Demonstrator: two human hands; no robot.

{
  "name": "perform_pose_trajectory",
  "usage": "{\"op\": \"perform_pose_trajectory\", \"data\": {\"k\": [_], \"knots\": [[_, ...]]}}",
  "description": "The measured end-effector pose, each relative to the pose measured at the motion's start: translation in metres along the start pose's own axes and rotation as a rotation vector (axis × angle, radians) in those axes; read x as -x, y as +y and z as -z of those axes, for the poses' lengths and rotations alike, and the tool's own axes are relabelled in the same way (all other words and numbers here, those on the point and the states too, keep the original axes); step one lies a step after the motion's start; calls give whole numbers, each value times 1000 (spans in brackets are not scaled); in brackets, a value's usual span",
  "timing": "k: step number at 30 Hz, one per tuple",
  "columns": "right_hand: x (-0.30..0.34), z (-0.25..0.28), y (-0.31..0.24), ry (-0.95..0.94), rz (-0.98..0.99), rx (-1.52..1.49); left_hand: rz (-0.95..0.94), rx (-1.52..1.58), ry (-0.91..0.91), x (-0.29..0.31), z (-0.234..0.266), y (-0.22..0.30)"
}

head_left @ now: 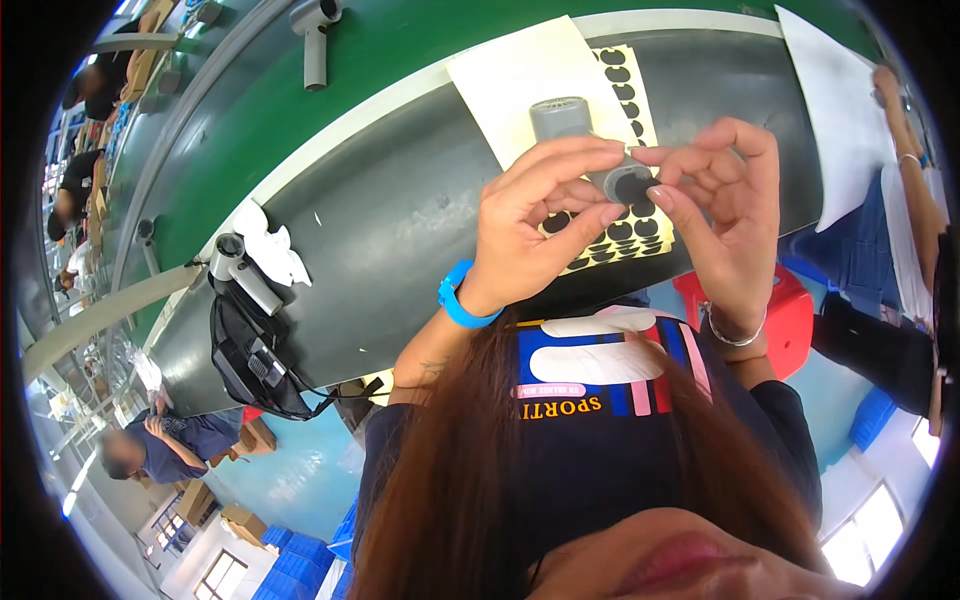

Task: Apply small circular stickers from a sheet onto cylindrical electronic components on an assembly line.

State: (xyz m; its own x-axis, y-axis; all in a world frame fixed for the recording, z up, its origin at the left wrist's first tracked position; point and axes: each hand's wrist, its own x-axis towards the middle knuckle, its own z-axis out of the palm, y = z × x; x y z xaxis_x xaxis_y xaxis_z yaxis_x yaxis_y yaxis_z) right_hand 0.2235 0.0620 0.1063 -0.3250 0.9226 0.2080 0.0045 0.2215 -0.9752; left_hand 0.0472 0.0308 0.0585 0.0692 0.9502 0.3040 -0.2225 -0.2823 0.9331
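In front of my chest, my left hand (545, 210) grips a grey hair dryer (560, 117), its fingers and thumb around the rounded end. A black round sticker (630, 187) covers much of that end's face. My right hand (725, 200) pinches the sticker's right edge between thumb and fingertips. Beneath both hands lie yellow sheets (640, 232) carrying rows of black round stickers. My fingers hide part of the dryer.
A pale yellow sheet (490, 85) lies behind the dryer on the dark table (380, 215). Another hair dryer (245, 275), white tissue (270, 250) and a black bag (250, 355) are at left. One more dryer (315, 45) rests on the green belt (400, 45). A person's arm (905, 150) is at right.
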Motion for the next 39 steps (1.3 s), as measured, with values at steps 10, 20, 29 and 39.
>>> {"op": "perform_pose_trajectory", "data": {"k": [10, 20, 29, 39], "knots": [[-2, 0, -6, 10, -46, 105, -7, 51, 4, 1, -2, -5], [0, 0, -7, -7, -57, 148, 31, 38, -32, 5, 0, -2], [-1, -1, -7, 3, -37, 147, 21, 43, -19, 3, -1, -1], [-1, -1, -8, 14, -60, 142, 33, 40, -21, 4, -1, -1]]}}
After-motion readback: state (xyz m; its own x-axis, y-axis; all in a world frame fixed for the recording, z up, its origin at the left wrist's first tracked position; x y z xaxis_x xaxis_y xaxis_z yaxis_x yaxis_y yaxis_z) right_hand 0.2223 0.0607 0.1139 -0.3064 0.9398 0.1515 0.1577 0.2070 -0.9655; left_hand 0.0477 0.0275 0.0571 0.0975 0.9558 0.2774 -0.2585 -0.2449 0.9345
